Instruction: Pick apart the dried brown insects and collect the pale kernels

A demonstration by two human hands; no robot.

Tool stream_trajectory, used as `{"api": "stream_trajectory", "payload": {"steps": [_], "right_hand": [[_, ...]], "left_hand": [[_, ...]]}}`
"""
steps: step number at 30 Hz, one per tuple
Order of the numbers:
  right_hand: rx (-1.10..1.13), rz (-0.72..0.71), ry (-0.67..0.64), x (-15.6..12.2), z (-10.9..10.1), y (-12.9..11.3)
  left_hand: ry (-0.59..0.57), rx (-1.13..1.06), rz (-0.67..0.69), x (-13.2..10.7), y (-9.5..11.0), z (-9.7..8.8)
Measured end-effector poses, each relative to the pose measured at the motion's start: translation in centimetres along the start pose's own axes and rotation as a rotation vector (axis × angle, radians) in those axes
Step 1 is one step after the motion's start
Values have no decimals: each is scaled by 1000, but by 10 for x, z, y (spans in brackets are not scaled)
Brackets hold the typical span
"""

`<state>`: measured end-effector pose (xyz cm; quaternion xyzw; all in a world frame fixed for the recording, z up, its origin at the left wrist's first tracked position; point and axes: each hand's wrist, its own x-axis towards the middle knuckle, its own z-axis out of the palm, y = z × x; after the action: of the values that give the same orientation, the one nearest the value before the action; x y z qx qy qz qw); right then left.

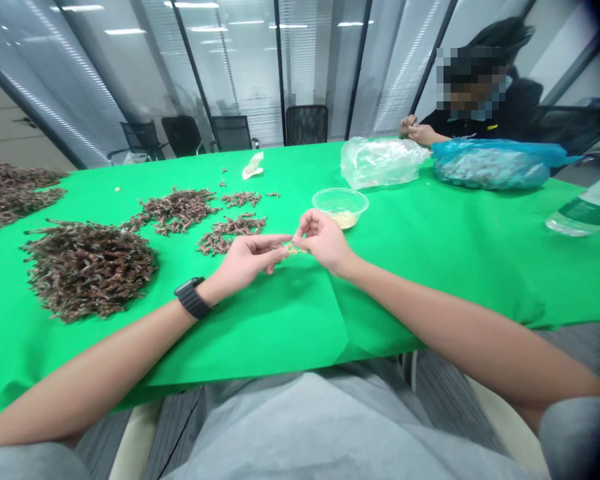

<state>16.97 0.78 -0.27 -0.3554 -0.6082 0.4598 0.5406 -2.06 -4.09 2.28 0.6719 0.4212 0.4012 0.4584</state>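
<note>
Near the middle of the table, my left hand [250, 262], with a dark watch [194, 298] on its wrist, stretches its index finger toward the other hand. My right hand [325, 241] is closed in a pinch, its fingertips meeting that index finger; whatever lies in the pinch is too small to make out. Under the fingertips is a small scatter of yellow grains [294, 249] on the green cloth. Just behind my right hand stands a clear plastic bowl [325, 198] with pale yellow grains [345, 219] in it. Beside my left hand lies a small pile of brown, twig-like dried pieces [230, 233].
Bigger piles of the brown pieces [90, 270] lie to the left. A crumpled white paper [253, 166], a clear plastic bag [380, 163], a full blue bag [490, 165] and a bottle [587, 212] are farther off. Another person [520, 100] sits across at the right.
</note>
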Motion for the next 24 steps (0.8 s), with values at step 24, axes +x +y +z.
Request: {"api": "stream_trajectory", "payload": {"steps": [24], "right_hand": [[56,177,23,-2,0,-4]], "left_hand": [[-20,451,304,-3,-11,-1]]}}
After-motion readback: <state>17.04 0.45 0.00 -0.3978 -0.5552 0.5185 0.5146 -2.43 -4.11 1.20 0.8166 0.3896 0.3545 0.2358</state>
